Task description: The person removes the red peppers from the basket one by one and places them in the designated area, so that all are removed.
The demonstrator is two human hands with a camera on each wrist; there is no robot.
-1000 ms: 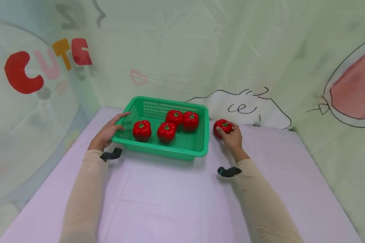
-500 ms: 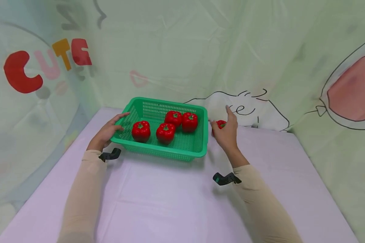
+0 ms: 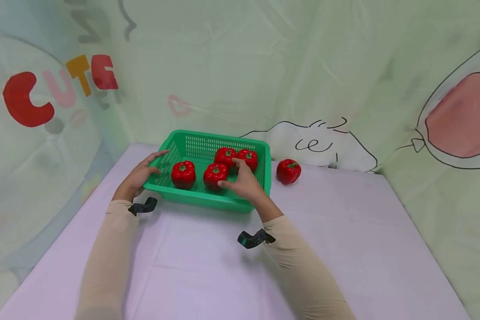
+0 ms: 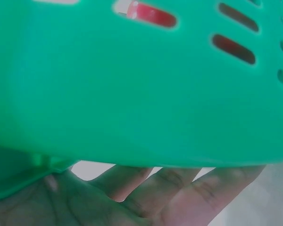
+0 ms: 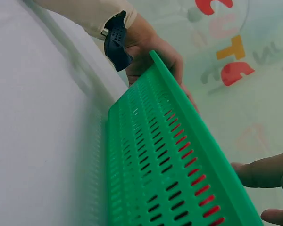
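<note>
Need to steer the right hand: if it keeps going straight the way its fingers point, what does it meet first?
Most likely a pepper in the basket: the right hand points at the rear right pepper, with the front middle pepper by its thumb. Depth is unclear.

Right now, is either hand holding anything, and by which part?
The left hand rests open against the green basket at its left end wall, steadying rather than gripping it. The right hand reaches over the basket's front rim among the peppers, holding nothing.

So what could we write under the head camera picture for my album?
Right hand reaches over four red peppers in a green basket, left hand at its side, fifth pepper outside.
</note>
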